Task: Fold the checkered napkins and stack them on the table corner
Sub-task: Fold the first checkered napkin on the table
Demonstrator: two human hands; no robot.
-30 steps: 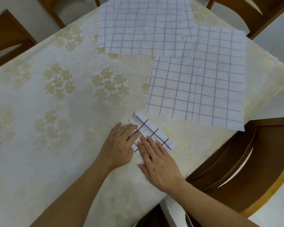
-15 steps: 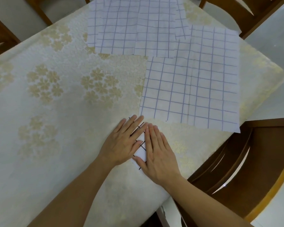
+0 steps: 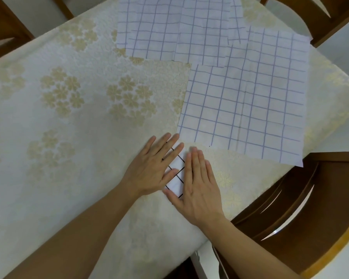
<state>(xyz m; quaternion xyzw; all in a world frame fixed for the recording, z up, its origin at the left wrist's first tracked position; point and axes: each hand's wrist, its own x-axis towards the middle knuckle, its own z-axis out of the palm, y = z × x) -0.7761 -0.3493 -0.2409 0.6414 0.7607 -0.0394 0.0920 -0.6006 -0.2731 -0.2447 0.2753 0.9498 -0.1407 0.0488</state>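
A small folded napkin (image 3: pixel 176 175), white with black check lines, lies near the table's front right corner. My left hand (image 3: pixel 151 170) presses flat on its left side with straight fingers. My right hand (image 3: pixel 199 184) lies flat over its right side, covering most of it. Only a narrow strip of the folded napkin shows between the two hands. A large unfolded checkered napkin (image 3: pixel 248 101) with blue lines lies spread just beyond my fingertips. Further unfolded napkins (image 3: pixel 175 29) overlap at the far edge.
The table wears a cream cloth (image 3: pixel 69 117) with gold flower patterns. A dark wooden chair (image 3: pixel 302 198) stands at the right, close to the table corner. Other chairs (image 3: pixel 6 31) stand at the far left and far right.
Both hands have slid together over the folded napkin, and the right hand now covers its right half. The napkin looks narrower than one second ago.
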